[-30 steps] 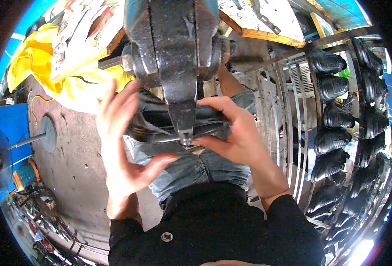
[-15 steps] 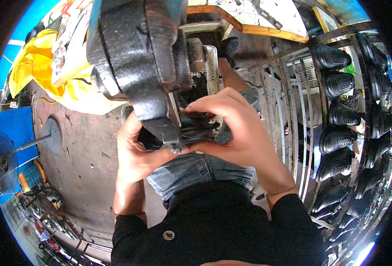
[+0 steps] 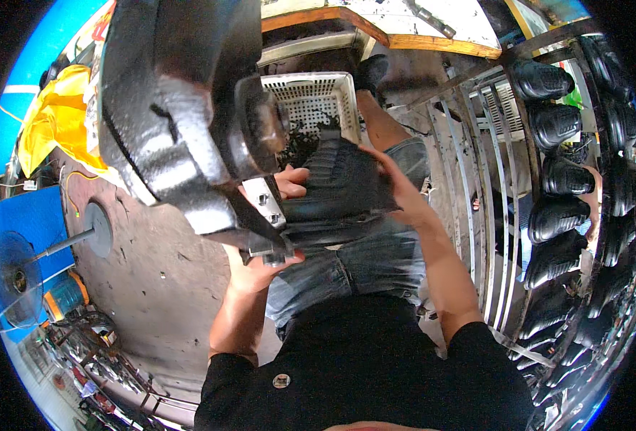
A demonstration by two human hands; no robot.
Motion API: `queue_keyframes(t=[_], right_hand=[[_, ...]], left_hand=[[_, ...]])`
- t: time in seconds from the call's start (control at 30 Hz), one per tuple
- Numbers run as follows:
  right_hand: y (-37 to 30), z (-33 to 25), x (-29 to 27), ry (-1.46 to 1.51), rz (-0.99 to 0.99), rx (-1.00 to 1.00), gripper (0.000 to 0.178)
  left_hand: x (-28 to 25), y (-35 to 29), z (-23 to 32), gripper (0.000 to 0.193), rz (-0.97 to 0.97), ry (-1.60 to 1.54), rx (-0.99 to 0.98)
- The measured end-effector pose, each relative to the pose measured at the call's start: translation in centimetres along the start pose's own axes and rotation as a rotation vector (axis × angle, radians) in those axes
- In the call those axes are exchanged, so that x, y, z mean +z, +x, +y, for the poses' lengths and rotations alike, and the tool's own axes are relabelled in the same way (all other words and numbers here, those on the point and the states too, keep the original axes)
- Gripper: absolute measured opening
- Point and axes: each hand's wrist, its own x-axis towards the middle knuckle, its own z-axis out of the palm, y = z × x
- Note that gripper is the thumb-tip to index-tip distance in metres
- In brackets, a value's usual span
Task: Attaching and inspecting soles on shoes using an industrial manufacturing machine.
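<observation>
A black shoe (image 3: 339, 190) lies sole-up at the nose of a heavy grey metal machine (image 3: 178, 122). My right hand (image 3: 397, 187) grips the shoe's right side. My left hand (image 3: 264, 262) reaches under the machine's lower tip and holds the shoe's near edge; its fingers are partly hidden by the metal, and its thumb (image 3: 289, 179) shows on the far side. Both forearms come up from my black shirt, over my jeans.
A white perforated plastic basket (image 3: 314, 104) with dark scraps stands behind the shoe. A metal rack (image 3: 490, 172) on the right holds several black shoes (image 3: 555, 215). A floor fan (image 3: 16, 276) and yellow cloth (image 3: 56, 129) are on the left, by a concrete floor (image 3: 153, 294).
The view has swung, so the machine now sits at the left and the basket shows. The shoe has turned sole-up, with my right hand spread along its side.
</observation>
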Motion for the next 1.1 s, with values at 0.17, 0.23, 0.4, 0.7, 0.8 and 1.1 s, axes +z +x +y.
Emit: queue_keyframes(t=[0.17, 0.23, 0.4, 0.7, 0.8, 1.1], right_hand=[[-1.8, -2.9, -4.0, -0.391, 0.215, -0.158, 0.112], [-2.5, -4.1, -4.9, -0.537, 0.265, -0.209, 0.113], [-3.3, -10.2, -3.6, -0.645, 0.350, -0.285, 0.117], [-3.0, -16.3, 1.5, -0.803, 0.316, -0.484, 0.114], [-3.4, -17.3, 3.7, -0.926, 0.328, -0.492, 0.116], [-2.5, -13.9, 7.0, -0.743, 0.201, -0.424, 0.098]], left_hand=[[0.2, 0.0, 0.0, 0.076, -0.028, 0.028, 0.065], [-0.4, -0.8, 0.2, 0.077, 0.020, -0.009, -0.023], [-0.5, -2.3, 0.9, 0.079, 0.198, -0.187, -0.189], [-3.4, -5.7, -1.0, 0.062, 0.449, -0.383, -0.273], [-4.0, -5.2, -0.2, 0.086, 0.504, -0.613, -0.319], [-7.4, -5.2, 3.1, 0.073, 0.524, -0.400, -0.204]])
